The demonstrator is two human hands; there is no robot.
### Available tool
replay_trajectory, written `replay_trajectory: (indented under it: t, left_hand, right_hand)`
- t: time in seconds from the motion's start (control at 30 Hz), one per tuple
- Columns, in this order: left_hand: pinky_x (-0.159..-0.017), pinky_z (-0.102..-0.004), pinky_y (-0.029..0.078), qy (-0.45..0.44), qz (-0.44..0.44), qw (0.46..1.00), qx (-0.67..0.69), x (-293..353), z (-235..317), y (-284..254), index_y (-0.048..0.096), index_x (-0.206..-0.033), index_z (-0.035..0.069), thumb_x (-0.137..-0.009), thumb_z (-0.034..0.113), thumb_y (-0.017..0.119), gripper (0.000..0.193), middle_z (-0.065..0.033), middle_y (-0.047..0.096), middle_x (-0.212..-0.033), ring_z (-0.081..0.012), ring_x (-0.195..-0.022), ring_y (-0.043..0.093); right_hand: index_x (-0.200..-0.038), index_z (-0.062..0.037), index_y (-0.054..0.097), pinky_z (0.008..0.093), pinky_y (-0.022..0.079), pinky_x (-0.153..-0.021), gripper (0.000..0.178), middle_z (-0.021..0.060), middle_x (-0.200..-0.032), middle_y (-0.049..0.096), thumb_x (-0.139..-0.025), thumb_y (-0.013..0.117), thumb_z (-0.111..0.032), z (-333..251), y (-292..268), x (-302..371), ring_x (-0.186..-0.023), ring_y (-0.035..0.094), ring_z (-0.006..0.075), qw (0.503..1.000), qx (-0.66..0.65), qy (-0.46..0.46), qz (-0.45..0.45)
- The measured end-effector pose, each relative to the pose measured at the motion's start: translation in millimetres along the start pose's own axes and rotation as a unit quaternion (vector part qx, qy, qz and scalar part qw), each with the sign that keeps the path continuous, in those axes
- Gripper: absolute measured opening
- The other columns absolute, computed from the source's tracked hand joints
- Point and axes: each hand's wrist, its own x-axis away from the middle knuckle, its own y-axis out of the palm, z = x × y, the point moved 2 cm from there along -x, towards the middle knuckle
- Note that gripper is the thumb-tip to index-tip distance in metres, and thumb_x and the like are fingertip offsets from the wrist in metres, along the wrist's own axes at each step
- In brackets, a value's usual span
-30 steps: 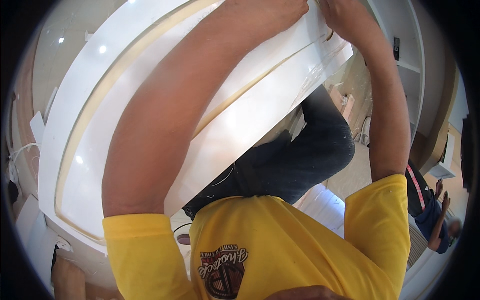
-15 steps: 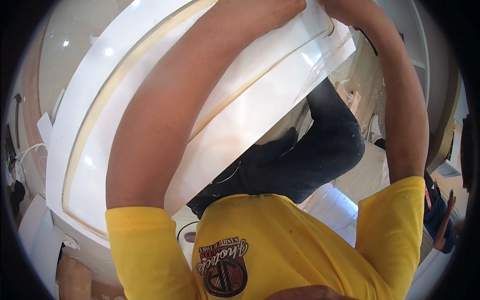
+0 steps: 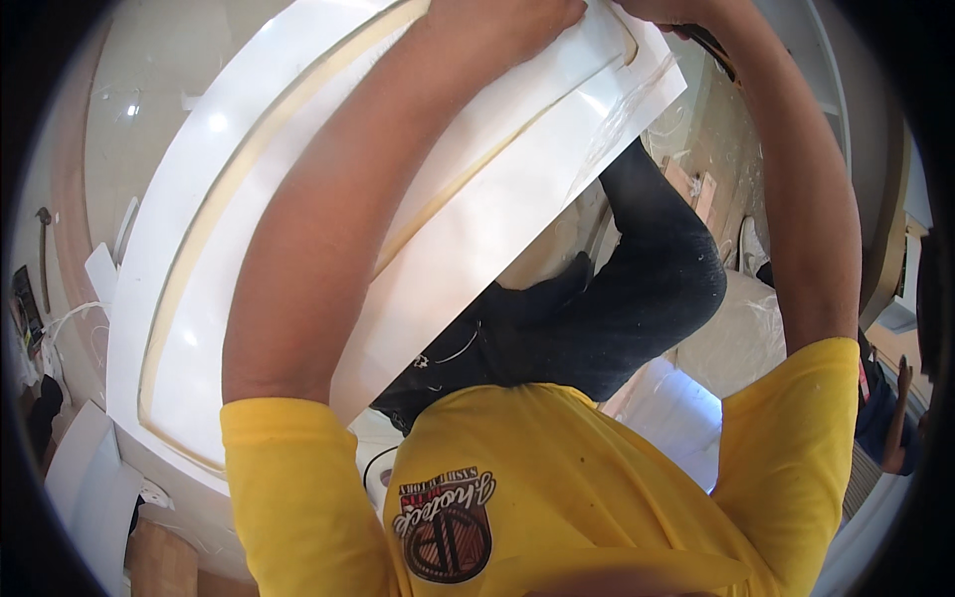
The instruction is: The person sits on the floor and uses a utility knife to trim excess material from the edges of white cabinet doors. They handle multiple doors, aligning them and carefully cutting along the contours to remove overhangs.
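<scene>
A large white panel [image 3: 497, 224] with a beige band [image 3: 214, 214] inset along its outline lies slanted in front of me, beside my bent knee. At the top edge of the picture, my left hand [image 3: 527, 22] is over the panel's far part, its fingers mostly cut off. My right hand [image 3: 668, 10] is close to it, at the panel's far right end, and its fingertips are also out of the picture. Under my right wrist shows a dark thing with an orange edge [image 3: 712, 48], too little seen to name. Clear plastic film [image 3: 622, 114] clings to the panel's right end.
Wood offcuts [image 3: 693, 189] and crumpled clear film [image 3: 761, 313] lie on the floor to the right. A hammer-like tool [image 3: 43, 254], a white cable [image 3: 75, 316] and white panel pieces [image 3: 85, 468] are at the left. Another person [image 3: 885, 428] is at the far right.
Both hands have shifted slightly up and to the left in the picture. More of the dark thing by my right wrist shows. The panel's right corner now appears a little further left and higher.
</scene>
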Motion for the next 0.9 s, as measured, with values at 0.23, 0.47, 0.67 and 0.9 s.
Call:
replay_trajectory:
  t: [0.23,0.47,0.67,0.9]
  left_hand:
    - [-0.114,-0.0667,0.033,-0.01,0.027,0.999,-0.026,-1,1,9,0.07,-0.123,0.004,-0.098,0.029,0.06,0.037,-0.0145,0.061,-0.131,-0.0335,-0.137,0.049]
    - [-0.113,-0.0687,0.034,0.014,-0.008,1.0,-0.022,3,4,-2,0.069,-0.123,0.004,-0.099,0.026,0.059,0.034,-0.0137,0.061,-0.129,-0.0338,-0.136,0.05]
    - [-0.112,-0.0715,0.034,0.018,0.02,1.0,-0.007,2,3,-3,0.07,-0.123,0.003,-0.099,0.02,0.057,0.032,-0.015,0.061,-0.128,-0.0351,-0.135,0.051]
    - [-0.112,-0.0723,0.034,0.012,0.044,0.998,-0.037,-6,1,8,0.072,-0.118,0.001,-0.094,0.012,0.055,0.031,-0.0169,0.063,-0.124,-0.0367,-0.134,0.052]
  right_hand:
    - [-0.1,0.0054,0.068,0.053,0.055,-0.083,0.023,0.0311,-0.095,0.071,-0.091,0.054,-0.01,1,33,11,-0.092,0.072,0.0454,0.976,-0.041,0.023,0.211]
    - [-0.101,0.0072,0.066,0.0517,0.053,-0.081,0.028,0.0333,-0.095,0.069,-0.099,0.049,-0.015,15,29,19,-0.094,0.069,0.0474,0.966,-0.124,-0.068,0.218]
    - [-0.1,0.0055,0.065,0.051,0.051,-0.078,0.027,0.0323,-0.091,0.067,-0.102,0.053,-0.019,9,41,39,-0.088,0.067,0.0488,0.913,-0.241,-0.034,0.328]
    - [-0.092,0.0041,0.066,0.0518,0.05,-0.077,0.027,0.0312,-0.089,0.067,-0.101,0.054,-0.018,14,42,25,-0.087,0.066,0.0482,0.923,-0.207,-0.071,0.316]
